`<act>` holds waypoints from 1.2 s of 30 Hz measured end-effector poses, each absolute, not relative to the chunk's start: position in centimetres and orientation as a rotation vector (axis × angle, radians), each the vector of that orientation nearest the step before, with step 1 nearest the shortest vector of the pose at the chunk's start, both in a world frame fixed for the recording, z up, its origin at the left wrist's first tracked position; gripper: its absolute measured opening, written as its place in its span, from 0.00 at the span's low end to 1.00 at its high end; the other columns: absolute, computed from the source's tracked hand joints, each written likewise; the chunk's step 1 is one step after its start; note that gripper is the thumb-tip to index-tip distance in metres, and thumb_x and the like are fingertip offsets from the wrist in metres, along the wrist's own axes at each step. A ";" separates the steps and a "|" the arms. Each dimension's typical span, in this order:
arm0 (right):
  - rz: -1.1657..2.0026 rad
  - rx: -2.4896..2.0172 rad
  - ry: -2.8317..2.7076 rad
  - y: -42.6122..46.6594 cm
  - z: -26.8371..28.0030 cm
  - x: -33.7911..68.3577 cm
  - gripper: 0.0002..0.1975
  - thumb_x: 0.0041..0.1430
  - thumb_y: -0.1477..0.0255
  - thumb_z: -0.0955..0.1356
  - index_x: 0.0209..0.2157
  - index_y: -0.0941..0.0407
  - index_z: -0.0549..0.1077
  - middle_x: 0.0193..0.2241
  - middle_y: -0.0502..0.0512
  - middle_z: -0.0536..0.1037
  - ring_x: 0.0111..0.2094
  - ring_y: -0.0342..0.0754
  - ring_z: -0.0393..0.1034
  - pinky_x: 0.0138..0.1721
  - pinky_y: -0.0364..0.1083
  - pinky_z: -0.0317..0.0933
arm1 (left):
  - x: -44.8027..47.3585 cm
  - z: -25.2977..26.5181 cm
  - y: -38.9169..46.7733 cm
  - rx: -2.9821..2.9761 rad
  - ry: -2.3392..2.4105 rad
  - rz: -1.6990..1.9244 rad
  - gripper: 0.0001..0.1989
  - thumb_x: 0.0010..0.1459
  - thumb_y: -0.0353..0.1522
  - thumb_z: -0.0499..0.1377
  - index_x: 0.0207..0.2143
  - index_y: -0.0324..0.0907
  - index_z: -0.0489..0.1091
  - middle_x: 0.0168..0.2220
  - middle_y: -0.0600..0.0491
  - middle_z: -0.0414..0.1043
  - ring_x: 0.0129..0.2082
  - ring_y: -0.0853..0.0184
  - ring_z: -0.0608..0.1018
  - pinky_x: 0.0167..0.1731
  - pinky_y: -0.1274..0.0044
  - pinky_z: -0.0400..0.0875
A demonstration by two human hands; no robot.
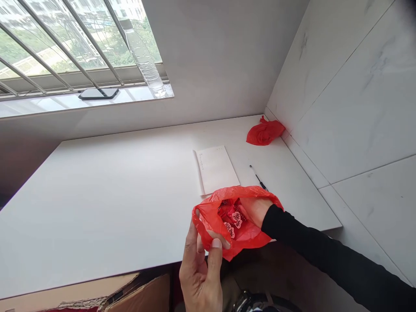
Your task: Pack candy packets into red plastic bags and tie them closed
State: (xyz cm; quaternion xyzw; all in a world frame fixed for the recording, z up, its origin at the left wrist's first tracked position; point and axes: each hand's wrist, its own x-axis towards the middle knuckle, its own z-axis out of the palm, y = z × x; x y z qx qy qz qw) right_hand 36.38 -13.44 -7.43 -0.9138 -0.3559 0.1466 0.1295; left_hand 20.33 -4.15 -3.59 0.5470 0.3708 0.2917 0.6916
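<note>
A thin red plastic bag (208,201) hangs open at the table's front edge. My left hand (203,268) grips its near left rim, thumb outside and fingers along the edge. Inside lie several red-wrapped candies (236,219) with pink labels and dark characters. My right hand (256,210), in a black sleeve, reaches into the bag from the right; its fingers are hidden by the plastic and the candies. Just beyond the bag are a white notebook (217,169) and a black pen (260,178), both on the table.
The white table (130,195) runs along the wall. A second red bag (265,132), bunched up, sits in the far right corner. On the windowsill are a phone (99,93) and a clear water bottle (144,60). Below the front edge stands a cardboard box (143,294).
</note>
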 end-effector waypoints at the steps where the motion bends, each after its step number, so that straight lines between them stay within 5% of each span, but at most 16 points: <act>1: 0.428 -2.694 -1.043 -13.5 -7.3 36.5 0.11 0.65 0.75 0.62 0.39 0.57 0.77 0.35 0.58 0.80 0.36 0.55 0.73 0.40 0.50 0.66 | 20.2 -3.8 -4.0 1.233 0.802 0.649 0.27 0.57 0.37 0.68 0.59 0.53 0.71 0.48 0.51 0.81 0.54 0.62 0.78 0.52 0.76 0.75; 7: 0.463 -2.768 -1.136 -13.6 -6.6 35.8 0.13 0.67 0.78 0.59 0.44 0.60 0.74 0.36 0.61 0.80 0.36 0.54 0.74 0.38 0.48 0.63 | 19.6 -4.4 -3.6 1.249 0.725 0.657 0.29 0.59 0.35 0.67 0.62 0.55 0.68 0.45 0.52 0.82 0.39 0.68 0.83 0.41 0.81 0.79; 9: 0.533 -2.714 -1.261 -13.6 -7.0 35.0 0.10 0.66 0.73 0.64 0.47 0.59 0.73 0.33 0.58 0.80 0.33 0.54 0.75 0.34 0.47 0.62 | 19.7 -4.1 -3.9 1.236 0.743 0.661 0.29 0.59 0.35 0.68 0.61 0.56 0.68 0.47 0.52 0.81 0.40 0.69 0.82 0.42 0.82 0.78; 13: 0.643 -2.626 -1.438 -13.6 -8.4 34.0 0.22 0.58 0.67 0.72 0.53 0.58 0.70 0.32 0.57 0.80 0.34 0.57 0.76 0.32 0.48 0.62 | 19.7 -4.0 -4.1 1.246 0.725 0.653 0.30 0.58 0.36 0.68 0.62 0.57 0.67 0.52 0.51 0.79 0.46 0.65 0.82 0.46 0.79 0.78; 17: 0.608 -2.685 -1.381 -13.7 -9.0 34.1 0.15 0.64 0.73 0.66 0.52 0.59 0.71 0.35 0.61 0.80 0.35 0.57 0.76 0.35 0.49 0.63 | 19.6 -4.5 -3.7 1.266 0.709 0.650 0.29 0.58 0.35 0.68 0.62 0.57 0.67 0.45 0.52 0.82 0.40 0.69 0.83 0.44 0.81 0.78; 23: 0.634 -2.675 -1.408 -13.4 -8.9 33.1 0.23 0.61 0.65 0.71 0.55 0.61 0.69 0.36 0.62 0.80 0.36 0.60 0.76 0.33 0.50 0.63 | 19.7 -4.4 -3.8 1.260 0.764 0.660 0.30 0.57 0.36 0.69 0.61 0.53 0.69 0.54 0.48 0.77 0.50 0.59 0.81 0.49 0.75 0.79; 28: 0.671 -2.647 -1.411 -13.3 -9.0 32.6 0.12 0.63 0.77 0.65 0.48 0.61 0.73 0.34 0.62 0.80 0.35 0.58 0.77 0.32 0.48 0.62 | 19.4 -4.7 -3.8 1.305 0.734 0.671 0.30 0.58 0.35 0.68 0.62 0.56 0.68 0.52 0.50 0.79 0.46 0.63 0.83 0.47 0.79 0.79; 32: 0.620 -2.587 -1.386 -13.6 -8.4 33.4 0.11 0.66 0.75 0.64 0.48 0.54 0.73 0.35 0.56 0.80 0.36 0.55 0.77 0.34 0.47 0.62 | 19.3 -4.8 -3.5 1.324 0.683 0.688 0.28 0.59 0.35 0.67 0.61 0.56 0.68 0.53 0.51 0.78 0.50 0.64 0.81 0.48 0.80 0.77; 36: 0.589 -2.622 -1.277 -13.0 -8.5 34.0 0.16 0.67 0.77 0.62 0.54 0.58 0.71 0.36 0.60 0.81 0.36 0.56 0.77 0.33 0.48 0.62 | 19.5 -4.5 -3.6 1.308 0.723 0.677 0.29 0.58 0.36 0.68 0.61 0.55 0.69 0.54 0.50 0.77 0.52 0.62 0.80 0.49 0.79 0.77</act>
